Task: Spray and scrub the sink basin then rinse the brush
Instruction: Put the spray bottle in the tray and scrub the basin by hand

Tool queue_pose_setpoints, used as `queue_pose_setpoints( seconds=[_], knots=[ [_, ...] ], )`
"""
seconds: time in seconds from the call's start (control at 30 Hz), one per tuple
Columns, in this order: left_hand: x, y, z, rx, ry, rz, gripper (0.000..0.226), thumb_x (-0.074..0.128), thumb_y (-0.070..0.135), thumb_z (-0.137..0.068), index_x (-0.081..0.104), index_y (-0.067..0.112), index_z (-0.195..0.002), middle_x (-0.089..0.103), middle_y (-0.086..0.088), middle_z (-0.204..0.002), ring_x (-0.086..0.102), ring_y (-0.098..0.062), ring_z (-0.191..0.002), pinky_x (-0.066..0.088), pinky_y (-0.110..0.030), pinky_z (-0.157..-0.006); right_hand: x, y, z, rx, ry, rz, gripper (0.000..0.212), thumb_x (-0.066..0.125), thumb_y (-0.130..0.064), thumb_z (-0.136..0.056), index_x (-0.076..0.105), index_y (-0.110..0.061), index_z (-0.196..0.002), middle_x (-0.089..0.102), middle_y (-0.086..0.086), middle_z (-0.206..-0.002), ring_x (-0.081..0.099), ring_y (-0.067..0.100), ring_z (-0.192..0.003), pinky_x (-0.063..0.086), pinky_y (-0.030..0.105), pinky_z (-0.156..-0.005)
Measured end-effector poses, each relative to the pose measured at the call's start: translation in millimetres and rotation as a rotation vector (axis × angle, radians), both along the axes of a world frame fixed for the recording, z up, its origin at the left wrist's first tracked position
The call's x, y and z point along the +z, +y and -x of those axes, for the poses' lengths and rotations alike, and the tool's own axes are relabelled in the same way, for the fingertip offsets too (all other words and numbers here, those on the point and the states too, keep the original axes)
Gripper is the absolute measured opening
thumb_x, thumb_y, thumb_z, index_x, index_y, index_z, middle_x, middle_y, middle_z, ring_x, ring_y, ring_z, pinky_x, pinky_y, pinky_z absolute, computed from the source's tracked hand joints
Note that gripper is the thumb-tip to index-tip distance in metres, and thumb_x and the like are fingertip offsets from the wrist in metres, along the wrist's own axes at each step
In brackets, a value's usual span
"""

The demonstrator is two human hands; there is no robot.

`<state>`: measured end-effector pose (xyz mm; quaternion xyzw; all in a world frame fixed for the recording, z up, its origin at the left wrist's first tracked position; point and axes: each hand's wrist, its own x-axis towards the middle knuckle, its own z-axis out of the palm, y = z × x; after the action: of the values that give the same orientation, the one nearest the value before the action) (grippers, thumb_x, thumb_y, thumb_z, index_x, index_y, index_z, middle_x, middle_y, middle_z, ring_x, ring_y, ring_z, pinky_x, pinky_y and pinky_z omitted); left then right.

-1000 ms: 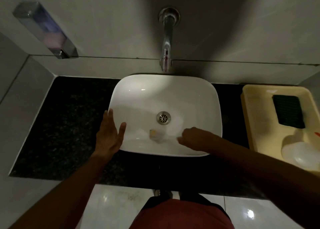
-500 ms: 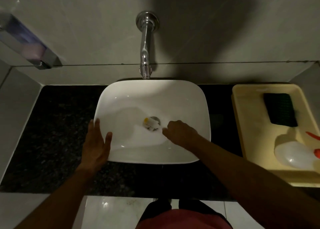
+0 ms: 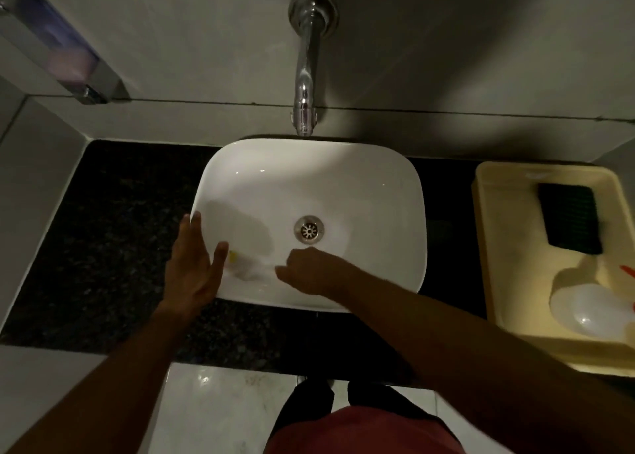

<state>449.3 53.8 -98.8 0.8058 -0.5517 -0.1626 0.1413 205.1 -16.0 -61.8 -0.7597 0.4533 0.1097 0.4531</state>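
Note:
A white rectangular sink basin (image 3: 343,178) sits on a black stone counter (image 3: 113,233), with a metal drain (image 3: 309,230) in its middle. My right hand (image 3: 309,269) is inside the basin near its front wall, closed around a small brush (image 3: 245,268) with a pale blurred head and a yellow end, pressed to the front left of the bowl. My left hand (image 3: 192,268) lies flat with spread fingers on the basin's left front rim. A chrome tap (image 3: 305,85) juts from the wall above the basin; no water is seen running.
A yellow tray (image 3: 508,281) stands on the counter at the right with a dark green scrub pad (image 3: 570,223), a white rounded bottle (image 3: 584,311) and an orange-red part at the frame edge. A soap dispenser (image 3: 58,51) hangs on the wall at upper left.
My right hand has swept the brush from the drain area to the front left of the bowl. My left hand stays on the rim.

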Motion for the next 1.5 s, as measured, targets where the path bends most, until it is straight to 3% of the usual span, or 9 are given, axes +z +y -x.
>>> queue_pose_setpoints(
  seconds=[0.13,0.23,0.63,0.8,0.97,1.1,1.23,1.33,1.5],
  knots=[
    [1.1,-0.4,0.3,0.006,0.019,-0.007,0.083,0.022,0.070,-0.092,-0.006,0.029,-0.157,0.007,-0.009,-0.168,0.017,-0.030,-0.151,0.027,-0.058,-0.117,-4.8,-16.9,92.3,0.096,0.140,0.101,0.041,0.038,-0.040,-0.100,0.059,-0.004,-0.099,0.061,0.024,-0.098,0.061,0.039,-0.087,0.042,0.037,-0.067],
    [3.9,-0.7,0.6,0.013,0.042,-0.006,0.083,0.022,0.072,-0.090,-0.008,0.032,-0.157,0.006,-0.007,-0.168,0.016,-0.028,-0.152,0.025,-0.059,-0.118,-1.5,-46.0,131.4,-0.036,0.328,0.217,0.048,0.035,-0.055,-0.094,0.052,-0.017,-0.071,0.058,0.005,-0.073,0.056,0.023,-0.064,0.043,0.032,-0.056],
    [7.9,-1.4,2.1,0.010,0.020,-0.033,0.083,0.021,0.071,-0.089,-0.009,0.032,-0.157,0.005,-0.006,-0.168,0.015,-0.028,-0.152,0.025,-0.060,-0.117,-15.9,-26.4,0.2,-0.064,0.085,0.192,0.046,0.040,-0.053,-0.096,0.060,-0.011,-0.101,0.066,0.019,-0.107,0.063,0.036,-0.097,0.049,0.039,-0.080],
    [9.3,-1.6,1.6,0.012,0.045,-0.020,0.084,0.023,0.070,-0.089,-0.006,0.030,-0.157,0.008,-0.009,-0.168,0.019,-0.030,-0.151,0.027,-0.059,-0.117,-19.2,-8.7,65.5,0.068,0.185,0.148,0.047,0.036,-0.057,-0.095,0.050,-0.015,-0.080,0.063,0.019,-0.097,0.062,0.034,-0.086,0.043,0.034,-0.069],
    [8.3,-2.6,2.0,0.017,-0.010,-0.042,0.086,0.016,0.072,-0.087,-0.006,0.028,-0.157,0.009,-0.010,-0.167,0.018,-0.031,-0.151,0.024,-0.057,-0.118,-8.8,-43.7,137.5,-0.136,0.272,0.096,0.048,0.034,-0.044,-0.101,0.056,-0.005,-0.117,0.059,0.020,-0.105,0.061,0.033,-0.092,0.045,0.037,-0.074],
    [11.2,-3.1,6.5,0.040,-0.075,-0.068,0.084,0.013,0.071,-0.089,-0.005,0.027,-0.157,0.011,-0.008,-0.167,0.013,-0.030,-0.152,0.014,-0.063,-0.118,-5.3,-54.4,117.9,-0.235,0.271,0.280,0.044,0.037,-0.056,-0.096,0.049,-0.016,-0.081,0.056,0.009,-0.082,0.062,0.034,-0.085,0.041,0.034,-0.067],
    [32.2,-23.0,32.6,0.100,-0.008,0.074,0.080,0.018,0.068,-0.093,0.012,0.020,-0.157,0.021,-0.009,-0.164,0.014,-0.027,-0.152,0.001,-0.058,-0.121,-13.8,-46.9,63.2,-0.366,0.164,0.280,0.040,0.038,-0.054,-0.094,0.054,-0.017,-0.090,0.063,0.012,-0.094,0.061,0.034,-0.087,0.039,0.034,-0.068],
    [61.2,-60.9,68.9,0.045,0.114,0.227,0.066,0.035,0.057,-0.097,0.033,0.018,-0.150,0.041,-0.010,-0.155,0.034,-0.027,-0.143,0.016,-0.056,-0.120,-12.0,-32.7,31.3,-0.255,0.065,0.187,0.034,0.039,-0.053,-0.092,0.056,-0.027,-0.105,0.061,0.006,-0.084,0.061,0.031,-0.081,0.045,0.035,-0.067],
    [104.8,-124.5,114.6,-0.085,0.360,0.448,0.052,0.059,0.042,-0.094,0.051,0.017,-0.139,0.061,-0.003,-0.136,0.053,-0.018,-0.127,0.042,-0.048,-0.109,-6.9,-16.8,53.4,-0.211,0.137,0.039,0.045,0.039,-0.055,-0.092,0.056,-0.014,-0.089,0.057,0.004,-0.077,0.061,0.027,-0.071,0.044,0.033,-0.061]
  ],
)
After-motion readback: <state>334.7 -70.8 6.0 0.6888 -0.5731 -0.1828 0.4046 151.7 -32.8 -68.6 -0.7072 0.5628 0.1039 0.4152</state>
